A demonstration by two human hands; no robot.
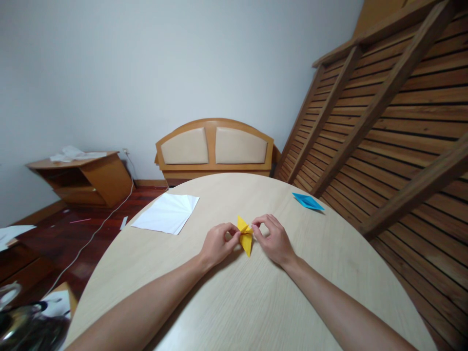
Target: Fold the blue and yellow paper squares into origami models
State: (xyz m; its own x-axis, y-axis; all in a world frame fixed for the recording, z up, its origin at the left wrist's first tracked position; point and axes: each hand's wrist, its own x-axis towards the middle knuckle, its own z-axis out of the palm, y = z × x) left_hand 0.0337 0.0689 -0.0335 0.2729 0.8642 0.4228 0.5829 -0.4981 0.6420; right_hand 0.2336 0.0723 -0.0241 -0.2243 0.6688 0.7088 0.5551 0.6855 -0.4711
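A yellow origami figure [245,236], shaped like a crane with two pointed wings, is between my hands above the middle of the table. My left hand [221,242] pinches its left end between thumb and forefinger. On the other side, my right hand [273,239] has thumb and fingertips closed at the right tip of the figure. The fingers cover both ends, so their exact shape is hidden. One wing points away from me and the other toward me.
The round wooden table [234,302] bears a creased white paper sheet [167,213] at left and a blue origami boat [308,201] at right. Behind stands a headboard [211,146]. A slatted wooden frame [365,131] leans at right; a low cabinet [86,180] stands left.
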